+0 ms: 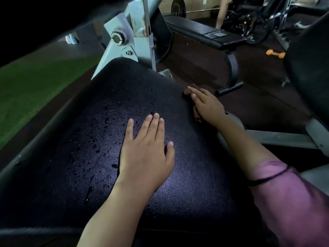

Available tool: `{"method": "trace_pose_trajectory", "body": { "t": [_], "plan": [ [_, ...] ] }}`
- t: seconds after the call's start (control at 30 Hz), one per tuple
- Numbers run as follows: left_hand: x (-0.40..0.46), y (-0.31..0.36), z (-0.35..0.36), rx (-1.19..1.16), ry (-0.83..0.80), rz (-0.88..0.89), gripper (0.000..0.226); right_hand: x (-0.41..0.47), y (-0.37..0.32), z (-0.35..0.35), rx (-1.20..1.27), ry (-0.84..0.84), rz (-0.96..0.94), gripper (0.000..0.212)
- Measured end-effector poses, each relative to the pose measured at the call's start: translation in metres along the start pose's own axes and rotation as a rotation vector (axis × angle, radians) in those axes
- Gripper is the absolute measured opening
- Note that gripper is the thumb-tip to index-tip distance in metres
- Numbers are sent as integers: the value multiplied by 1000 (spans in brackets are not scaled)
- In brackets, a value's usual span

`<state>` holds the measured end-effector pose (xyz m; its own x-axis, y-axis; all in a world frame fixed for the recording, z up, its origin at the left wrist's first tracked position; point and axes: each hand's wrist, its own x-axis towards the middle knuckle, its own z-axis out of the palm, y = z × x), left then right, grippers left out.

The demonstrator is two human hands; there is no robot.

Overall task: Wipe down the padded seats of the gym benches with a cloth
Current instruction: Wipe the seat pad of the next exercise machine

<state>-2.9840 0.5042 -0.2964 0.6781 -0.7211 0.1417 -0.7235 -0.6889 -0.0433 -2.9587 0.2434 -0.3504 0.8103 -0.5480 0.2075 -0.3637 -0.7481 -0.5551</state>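
A black padded seat [106, 139] fills the middle of the view, its textured surface dotted with water droplets. My left hand [147, 154] lies flat on the pad near its centre, fingers apart, holding nothing. My right hand [207, 106] rests on the pad's right edge, pressed over a small dark reddish cloth [196, 114]. Only bits of the cloth show beneath the palm and by the fingertips. A pink sleeve covers my right upper arm.
The seat's pale metal frame [131, 38] rises behind the pad. A second black bench [204, 31] stands beyond on dark flooring, with an orange dumbbell [275, 54] on the floor and another black pad [311, 68] at right. Green turf [26, 86] lies left. A person's leg [222, 11] shows far back.
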Motion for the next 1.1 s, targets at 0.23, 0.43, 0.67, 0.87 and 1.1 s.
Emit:
{"method": "trace_pose_trajectory", "body": {
  "t": [0.23,0.43,0.67,0.87,1.1],
  "plan": [
    [0,1,0,33,-27,2,71,-36,-27,9,-67,2,-150,42],
    [1,1,-1,25,-23,-3,71,14,-47,9,25,-30,-292,38],
    [1,1,-1,32,-26,-5,71,16,-2,3,43,45,-25,38],
    [1,-2,-5,28,-65,7,69,-9,5,1,81,152,-107,38],
    [16,-27,-39,42,-212,165,65,-10,-19,2,272,221,-262,38]
  ]
}}
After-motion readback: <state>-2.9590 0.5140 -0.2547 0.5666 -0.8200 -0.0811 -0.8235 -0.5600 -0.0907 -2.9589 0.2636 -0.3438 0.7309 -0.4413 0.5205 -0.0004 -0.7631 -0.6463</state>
